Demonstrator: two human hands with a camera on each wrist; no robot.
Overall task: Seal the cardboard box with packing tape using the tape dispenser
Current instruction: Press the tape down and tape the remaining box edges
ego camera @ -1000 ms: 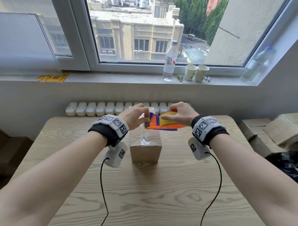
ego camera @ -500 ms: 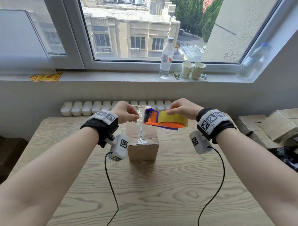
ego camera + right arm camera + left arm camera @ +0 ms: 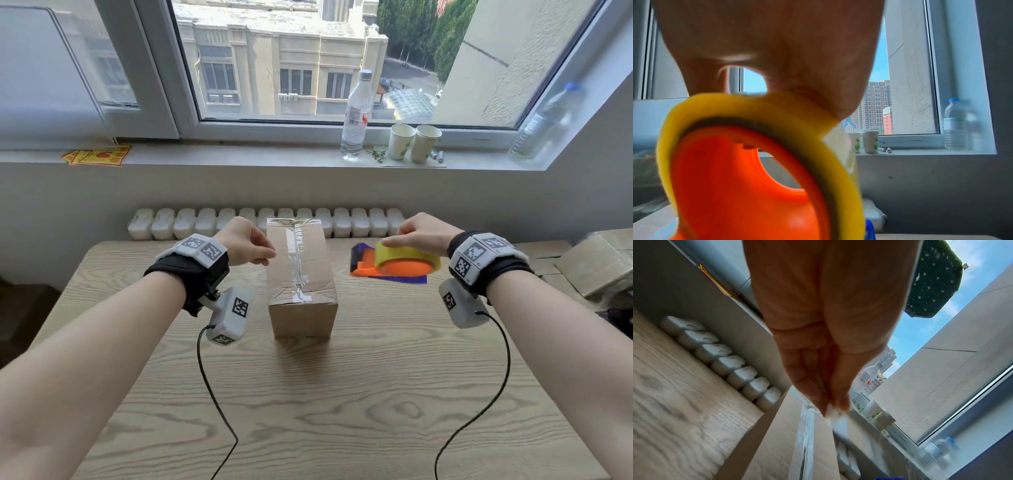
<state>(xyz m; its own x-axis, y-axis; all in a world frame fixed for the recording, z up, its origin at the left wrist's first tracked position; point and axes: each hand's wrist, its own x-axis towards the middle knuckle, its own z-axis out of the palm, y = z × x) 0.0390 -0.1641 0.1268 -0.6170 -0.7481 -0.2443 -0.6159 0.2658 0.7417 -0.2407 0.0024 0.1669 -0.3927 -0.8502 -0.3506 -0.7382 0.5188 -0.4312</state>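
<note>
A small cardboard box [image 3: 301, 274] stands in the middle of the wooden table [image 3: 308, 411]. A strip of clear tape [image 3: 297, 253] runs along its top seam and over both ends. My left hand [image 3: 270, 253] hovers just left of the box top, fingers bunched and nearly straight, holding nothing; the left wrist view has its fingertips [image 3: 830, 408] just above the taped seam [image 3: 805, 443]. To the right of the box and above the table, my right hand [image 3: 402, 236] grips the orange and purple tape dispenser [image 3: 397, 267] with its yellow roll [image 3: 764, 113].
A white radiator [image 3: 239, 222] runs behind the table. On the window sill stand a water bottle [image 3: 356, 116], two paper cups [image 3: 414, 142], another bottle [image 3: 548, 126] and yellow cards [image 3: 97, 156]. Stacked cardboard boxes [image 3: 596, 263] sit off the table's right edge.
My right hand has carried the dispenser rightward, off the far end of the box. The left hand has come off the tape end and drawn back to the left.
</note>
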